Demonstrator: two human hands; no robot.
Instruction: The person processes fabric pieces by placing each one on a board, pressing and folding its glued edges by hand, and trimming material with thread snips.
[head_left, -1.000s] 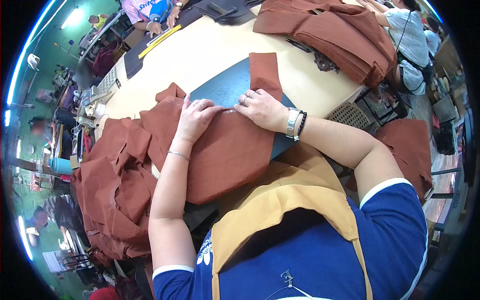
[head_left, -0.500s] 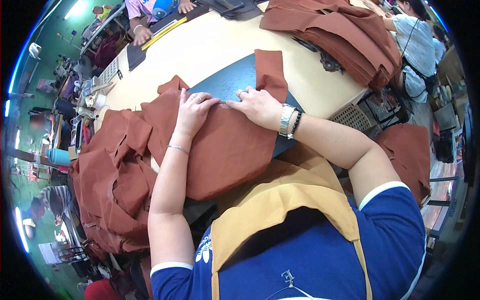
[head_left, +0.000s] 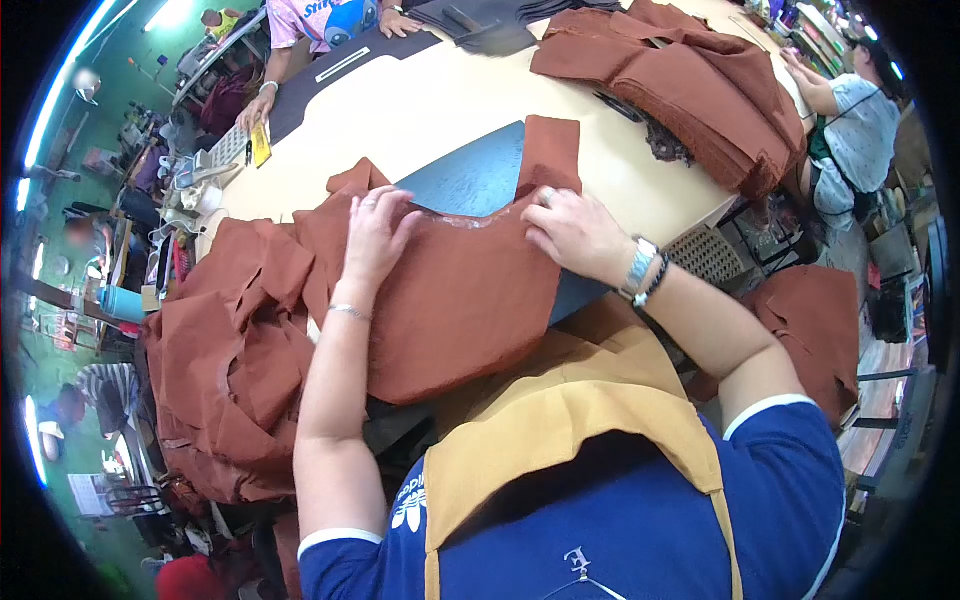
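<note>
A rust-brown cut fabric piece [head_left: 455,300] lies in front of me with a curved neckline edge and a strap at each side. Whitish marks run along that curve. Under it is a blue board [head_left: 465,172], showing through the neckline opening. My left hand [head_left: 376,238] rests on the fabric at the curve's left end, fingers apart. At the right end, by the base of the right strap [head_left: 551,150], my right hand [head_left: 585,232] has its fingers curled and pinched on the fabric edge. Its fingertips are partly hidden.
A rumpled rust-brown fabric heap [head_left: 235,350] sits to my left. Another fabric stack [head_left: 690,95] lies at the far right, beside dark scissors [head_left: 618,106]. Across the cream table [head_left: 390,105], a co-worker's hand [head_left: 258,108] is near a yellow ruler [head_left: 261,146] and dark fabric [head_left: 300,90].
My hands have moved apart from the middle of the neckline, the right one sliding rightward, exposing the whitish edge. My left fingers have spread. Across the table, the yellow ruler has shifted off the dark fabric.
</note>
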